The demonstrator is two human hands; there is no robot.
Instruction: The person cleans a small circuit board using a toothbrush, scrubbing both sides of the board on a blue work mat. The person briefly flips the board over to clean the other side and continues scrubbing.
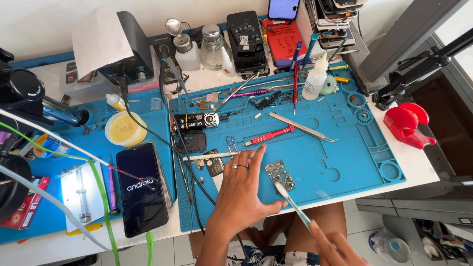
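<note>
**A:** What is the left hand (240,189) doing?

**B:** It lies flat on the blue mat (345,162). The fingers are spread out and loose. They hold nothing. The fingertips sit just beside the little board (280,175), on its left side. I can't tell if they touch it.

**A:** And the right hand (335,249)?

**B:** It is low at the bottom edge, mostly cut off. Its fingers are closed around a tool (294,204), which looks like tweezers. The tip points at the near edge of the board.

**A:** Where is the board?

**B:** Flat on the mat, near the front edge, between the two hands.

**A:** What could go wrong?

**B:** I think the board could slide. Nothing clamps it down. If the tip pushes and the left fingers don't press, it may skid off toward the person's lap.

**A:** Anything else?

**B:** The tip is sharp. A slip could scratch the tiny parts on the board, or poke the left thumb, which is very close to it.

**A:** What about the other stuff?

**B:** The phone (143,189) lies to the left with its screen lit, well apart from the board. A black cable (170,143) runs close to the left wrist. If the arm catches it, things up the desk could get tugged. The red screwdriver (271,135) lies just past the fingers and could roll if bumped.
</note>
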